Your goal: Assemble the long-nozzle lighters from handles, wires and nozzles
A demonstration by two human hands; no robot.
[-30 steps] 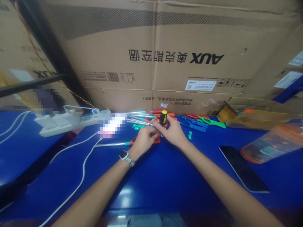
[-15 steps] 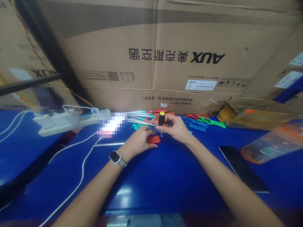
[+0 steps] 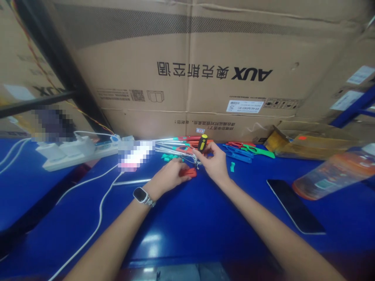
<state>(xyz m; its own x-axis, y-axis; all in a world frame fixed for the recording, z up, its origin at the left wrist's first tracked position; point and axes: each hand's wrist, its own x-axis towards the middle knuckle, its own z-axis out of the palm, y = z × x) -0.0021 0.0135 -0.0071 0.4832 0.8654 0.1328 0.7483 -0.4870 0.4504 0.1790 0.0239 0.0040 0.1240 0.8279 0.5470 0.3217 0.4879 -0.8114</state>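
My right hand (image 3: 215, 164) is closed round a small screwdriver with a black and yellow handle (image 3: 202, 142), held upright with its tip pointing down at a pair of scissors. My left hand (image 3: 169, 178), with a watch on its wrist, presses down on those scissors, whose red handle (image 3: 189, 172) shows beside my fingers and whose steel blade (image 3: 131, 182) sticks out to the left on the blue table (image 3: 205, 218). Behind both hands lie several more scissors with red and teal handles (image 3: 183, 143).
A big cardboard box (image 3: 187, 70) walls off the back. Blue, green and red scissor handles (image 3: 246, 150) lie to the right, a dark phone (image 3: 294, 205) and an orange-tinted plastic bag (image 3: 331, 175) further right. A white power strip (image 3: 73, 152) and cables (image 3: 99, 203) are at the left.
My left hand turned and slid back along the scissors, uncovering the red handle. The right hand lifted the screwdriver slightly, then lowered it again.
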